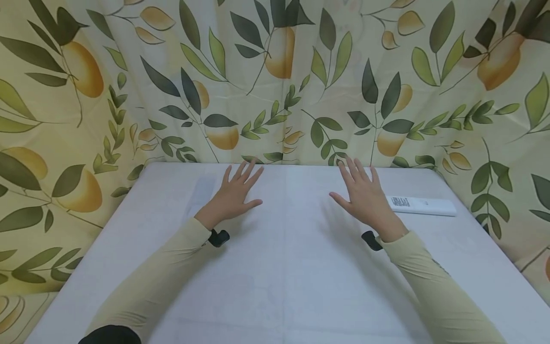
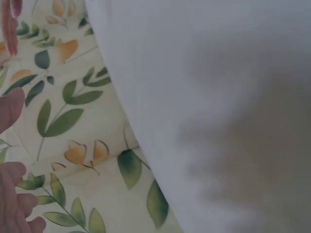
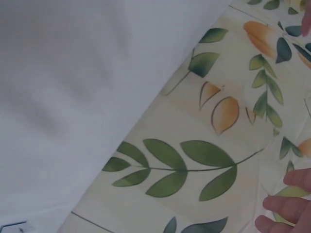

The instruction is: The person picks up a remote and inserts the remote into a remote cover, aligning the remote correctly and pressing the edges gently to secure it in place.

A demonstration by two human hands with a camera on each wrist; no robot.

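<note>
Both hands lie flat and empty on the desk point(image 1: 279, 286); the remote point(image 1: 423, 205) lies crosswise just beside the right hand point(image 1: 365, 198), well apart from the left hand point(image 1: 234, 193).

Table point(image 1: 275, 286): plain white, pale grey in shadow. Curtain point(image 1: 275, 81): cream ground, printed dark and light green leaves, orange-yellow fruit. Sleeves point(image 1: 434, 282): pale yellow-green, black wrist straps point(image 1: 219, 237). Remote point(image 1: 423, 206): white, with a small label in dark print.
</note>
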